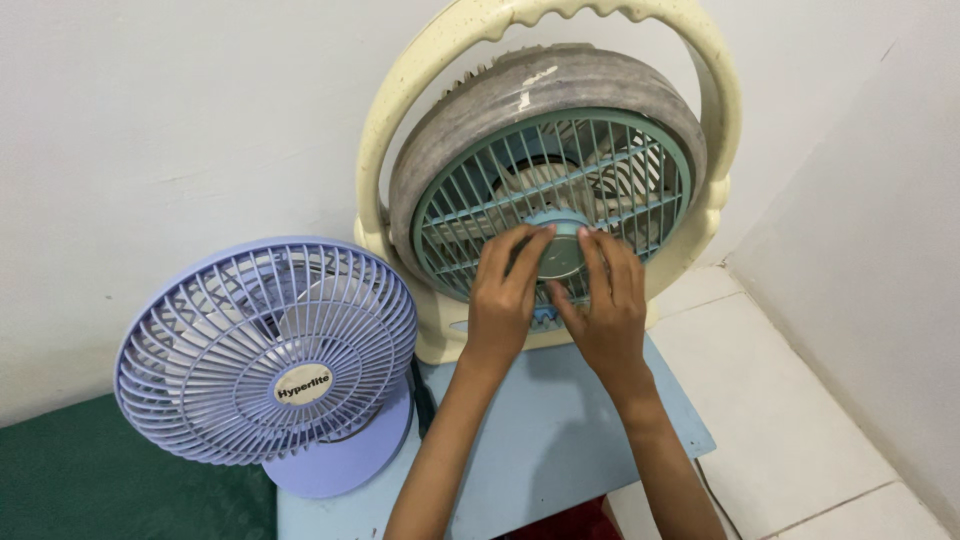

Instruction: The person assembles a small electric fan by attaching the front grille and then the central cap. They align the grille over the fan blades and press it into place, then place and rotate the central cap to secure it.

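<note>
Both hands grasp the round hub cap (560,250) at the centre of the green front grille (552,205) on the cream box fan (545,170) — left hand (505,295) at the cap's 9 o'clock, right hand (605,300) at its 3 o'clock. The fan stands at 12 o'clock on the light-blue worktop (560,430). Risk: uneven force could crack the thin grille ribs or tip the fan — the lilac desk fan (265,350) stands near at 9 o'clock.

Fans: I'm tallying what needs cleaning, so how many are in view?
2. A cream fan with a green grille stands at the wall, both hands on its hub. A smaller lilac fan sits left of it.
</note>
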